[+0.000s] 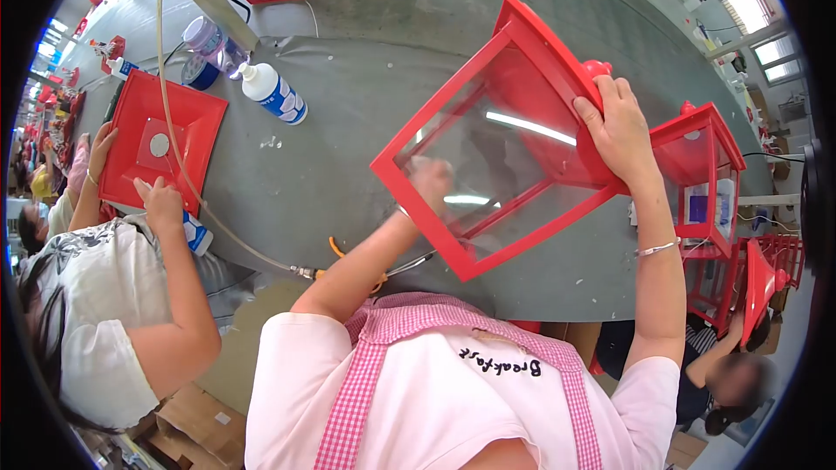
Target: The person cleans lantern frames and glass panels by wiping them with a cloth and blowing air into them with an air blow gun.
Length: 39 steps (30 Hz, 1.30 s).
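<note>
A red lantern (557, 187) with clear side panes and a knob on its lid is tilted on its side in front of me. My right hand (616, 132) is closed around the lid end, thumb on the rim and fingers near the knob. My left hand (430, 183) shows blurred through a clear pane, its forearm passing the lantern's lower left edge. What its fingers are doing is smeared by motion. Below the lantern, close to my left forearm, lie orange handles (338, 247) and a thin metal rod (409, 263).
A white glue bottle (275, 94), a clear jar (213, 43) and blue tape (199, 73) stand on the grey table (348, 122). A hose (228, 228) crosses at left. A co-worker (104, 313) handles a red lantern part (174, 122). More lanterns (697, 174) stand at right.
</note>
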Each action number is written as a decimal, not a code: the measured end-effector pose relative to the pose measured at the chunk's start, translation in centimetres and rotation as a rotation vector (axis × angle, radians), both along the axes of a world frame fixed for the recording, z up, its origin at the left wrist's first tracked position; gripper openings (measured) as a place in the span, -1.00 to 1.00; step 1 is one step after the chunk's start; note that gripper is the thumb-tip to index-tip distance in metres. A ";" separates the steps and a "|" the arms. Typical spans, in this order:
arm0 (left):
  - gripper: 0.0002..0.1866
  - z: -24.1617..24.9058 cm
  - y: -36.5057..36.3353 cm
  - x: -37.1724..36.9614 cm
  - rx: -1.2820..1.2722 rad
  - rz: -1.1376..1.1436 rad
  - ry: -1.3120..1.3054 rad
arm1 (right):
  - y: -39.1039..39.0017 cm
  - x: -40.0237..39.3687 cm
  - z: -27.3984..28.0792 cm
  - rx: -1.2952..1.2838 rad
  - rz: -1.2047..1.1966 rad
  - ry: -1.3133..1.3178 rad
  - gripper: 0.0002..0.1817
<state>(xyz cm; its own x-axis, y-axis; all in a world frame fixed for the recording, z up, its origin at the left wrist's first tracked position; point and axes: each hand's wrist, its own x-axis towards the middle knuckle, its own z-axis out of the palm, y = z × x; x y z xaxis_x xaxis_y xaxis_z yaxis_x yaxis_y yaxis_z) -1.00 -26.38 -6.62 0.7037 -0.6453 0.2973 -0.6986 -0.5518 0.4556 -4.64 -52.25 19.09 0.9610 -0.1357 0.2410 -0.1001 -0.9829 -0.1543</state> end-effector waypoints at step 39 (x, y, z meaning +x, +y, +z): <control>-0.76 -1.3 -14.0 1.7 -0.134 -0.568 0.050 | 0.7 0.3 0.1 -0.005 -0.014 -0.004 -0.64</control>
<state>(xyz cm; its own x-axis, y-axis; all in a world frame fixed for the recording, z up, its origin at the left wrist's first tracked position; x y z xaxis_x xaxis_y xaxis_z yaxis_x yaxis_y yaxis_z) 0.74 -40.34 -7.87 0.2738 -0.8846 0.3774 -0.8439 -0.0327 0.5355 -4.34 -51.55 19.22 0.9580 -0.1482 0.2453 -0.1136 -0.9822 -0.1495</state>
